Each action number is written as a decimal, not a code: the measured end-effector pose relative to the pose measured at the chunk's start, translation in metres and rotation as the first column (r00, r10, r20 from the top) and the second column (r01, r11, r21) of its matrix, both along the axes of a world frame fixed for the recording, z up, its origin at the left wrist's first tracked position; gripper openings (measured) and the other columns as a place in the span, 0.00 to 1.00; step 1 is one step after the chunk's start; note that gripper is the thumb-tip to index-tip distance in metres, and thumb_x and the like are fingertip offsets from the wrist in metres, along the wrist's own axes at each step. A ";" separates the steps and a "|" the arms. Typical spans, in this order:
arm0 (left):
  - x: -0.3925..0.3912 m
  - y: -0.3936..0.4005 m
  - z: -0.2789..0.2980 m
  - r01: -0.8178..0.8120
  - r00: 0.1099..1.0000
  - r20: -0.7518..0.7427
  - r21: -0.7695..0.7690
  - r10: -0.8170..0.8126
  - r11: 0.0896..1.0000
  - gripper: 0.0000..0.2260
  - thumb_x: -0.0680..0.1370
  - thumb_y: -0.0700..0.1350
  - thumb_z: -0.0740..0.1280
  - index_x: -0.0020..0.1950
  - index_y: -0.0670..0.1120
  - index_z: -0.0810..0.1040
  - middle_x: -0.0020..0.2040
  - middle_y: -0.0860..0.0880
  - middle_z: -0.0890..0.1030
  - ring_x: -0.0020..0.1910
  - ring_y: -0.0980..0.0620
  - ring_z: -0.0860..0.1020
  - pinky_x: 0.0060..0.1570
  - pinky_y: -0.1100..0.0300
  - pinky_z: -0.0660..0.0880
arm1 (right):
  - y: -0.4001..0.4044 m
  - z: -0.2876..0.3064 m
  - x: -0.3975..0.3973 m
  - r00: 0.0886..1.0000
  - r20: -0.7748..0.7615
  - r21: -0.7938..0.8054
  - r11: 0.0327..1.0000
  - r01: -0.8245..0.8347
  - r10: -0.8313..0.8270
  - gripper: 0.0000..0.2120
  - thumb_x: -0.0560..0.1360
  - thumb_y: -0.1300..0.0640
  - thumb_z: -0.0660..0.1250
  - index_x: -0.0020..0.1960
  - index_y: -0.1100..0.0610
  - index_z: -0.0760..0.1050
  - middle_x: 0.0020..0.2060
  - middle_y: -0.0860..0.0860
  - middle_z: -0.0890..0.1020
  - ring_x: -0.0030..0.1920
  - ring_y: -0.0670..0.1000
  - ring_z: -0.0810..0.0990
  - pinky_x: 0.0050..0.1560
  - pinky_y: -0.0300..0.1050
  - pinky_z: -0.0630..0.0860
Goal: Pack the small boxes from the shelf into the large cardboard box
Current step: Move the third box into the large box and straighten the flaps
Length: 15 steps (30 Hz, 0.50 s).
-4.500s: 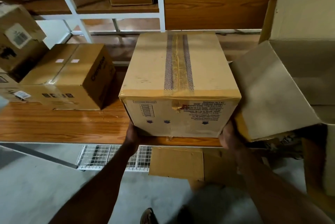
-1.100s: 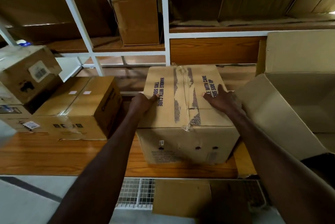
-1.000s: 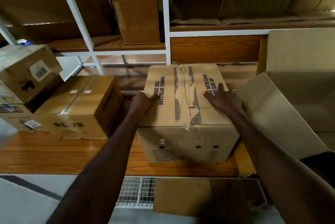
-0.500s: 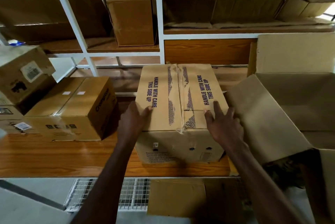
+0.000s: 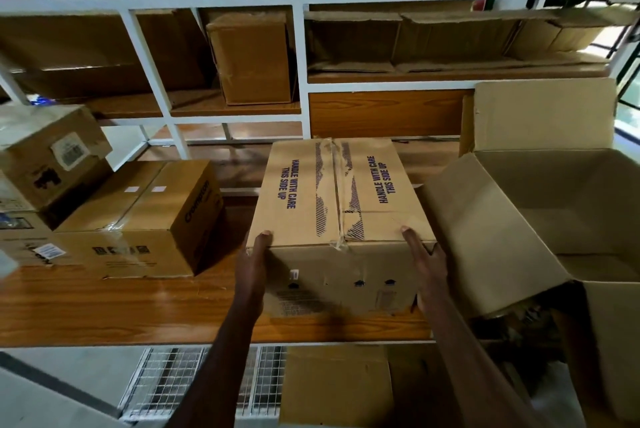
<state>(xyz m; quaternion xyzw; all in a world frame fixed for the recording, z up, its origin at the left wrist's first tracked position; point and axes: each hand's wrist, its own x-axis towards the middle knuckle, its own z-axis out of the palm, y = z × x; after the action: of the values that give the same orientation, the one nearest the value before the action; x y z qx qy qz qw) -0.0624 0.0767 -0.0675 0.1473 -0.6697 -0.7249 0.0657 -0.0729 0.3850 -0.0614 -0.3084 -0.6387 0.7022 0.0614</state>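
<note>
A taped brown box [image 5: 337,192] printed "HANDLE WITH CARE THIS SIDE UP" rests on the wooden shelf [image 5: 104,306] in the middle of the head view. My left hand [image 5: 252,265] grips its near left corner, thumb on the top edge. My right hand [image 5: 427,266] holds the near right corner, fingers lying over the top. The large cardboard box [image 5: 540,206] stands open at the right, its near flap leaning against the taped box's right side.
A second closed box [image 5: 149,220] sits left of the taped one, with a stack of labelled boxes [image 5: 45,164] at the far left. Another box [image 5: 251,57] stands on the upper shelf behind white frame posts. Wire mesh [image 5: 194,382] and flat cardboard [image 5: 336,386] lie below.
Both hands slid from the top of the taped box back to its near corners and now grip them. The box has stayed on the shelf.
</note>
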 end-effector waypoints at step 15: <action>-0.005 -0.009 0.080 -0.003 1.000 0.017 -0.073 0.004 0.997 0.32 0.76 0.68 0.69 0.75 0.52 0.78 0.65 0.50 0.82 0.63 0.47 0.79 0.66 0.43 0.75 | -0.002 0.087 0.002 0.994 -0.073 0.049 0.996 0.080 -0.077 0.51 0.58 0.23 0.75 0.72 0.52 0.73 0.59 0.53 0.82 0.55 0.57 0.83 0.55 0.59 0.84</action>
<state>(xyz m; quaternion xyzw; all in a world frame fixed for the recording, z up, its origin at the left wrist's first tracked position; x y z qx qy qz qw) -0.0678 0.0678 0.0122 0.1520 -0.6959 -0.6987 0.0666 -0.0708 0.3828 0.0254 -0.3064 -0.6416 0.6930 0.1196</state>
